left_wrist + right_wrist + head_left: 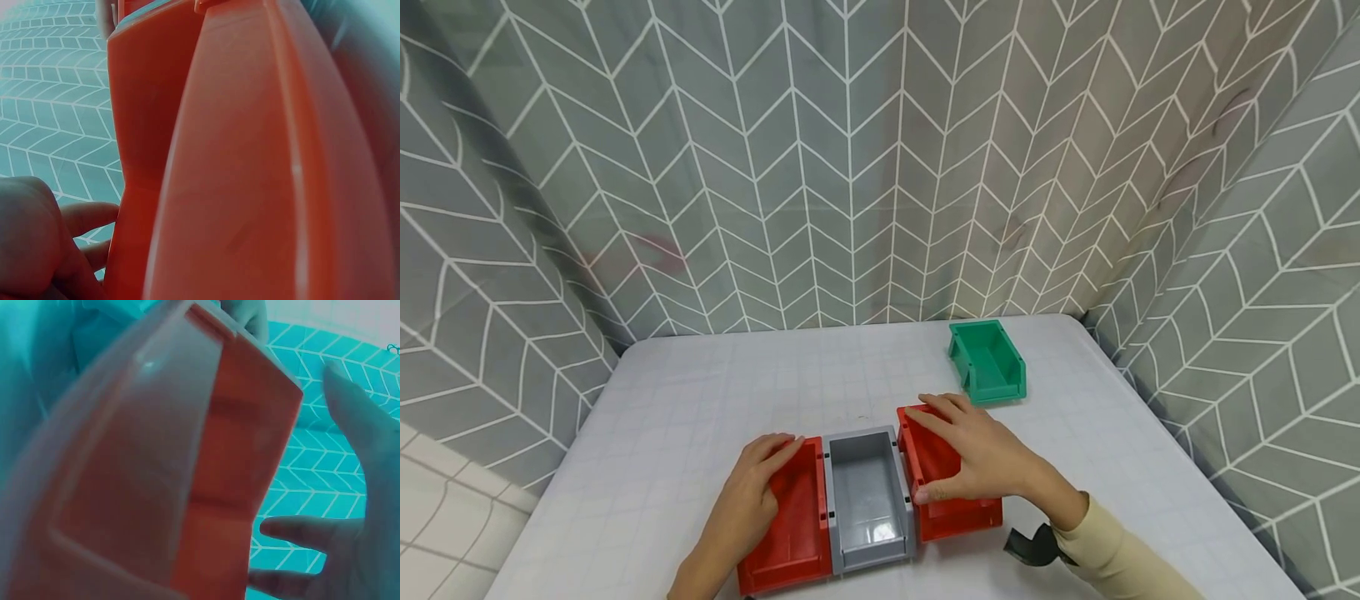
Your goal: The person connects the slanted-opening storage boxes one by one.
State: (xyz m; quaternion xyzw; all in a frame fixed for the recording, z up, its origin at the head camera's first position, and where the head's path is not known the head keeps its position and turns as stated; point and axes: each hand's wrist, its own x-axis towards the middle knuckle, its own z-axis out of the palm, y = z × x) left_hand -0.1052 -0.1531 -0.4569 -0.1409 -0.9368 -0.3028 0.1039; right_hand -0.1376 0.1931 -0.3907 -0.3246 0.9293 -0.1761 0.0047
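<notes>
Two red bins flank a grey bin (867,492) at the table's front. My left hand (741,500) lies along the outer side of the left red bin (793,533), fingertips at its back rim. In the left wrist view, fingers (90,217) meet the edge of that bin. Over the right red bin (958,518) my right hand (981,450) spreads, fingers near the back rim and thumb at the side facing the grey bin. This bin is slightly angled to the grey one, their back corners close together. The right wrist view shows the fingers (312,532) and thumb spread apart.
A green bin (988,367) stands at the back right of the white table (700,392). A black strap (1033,546) hangs by the right sleeve (1120,554). Patterned grey curtains (850,167) enclose the back and sides.
</notes>
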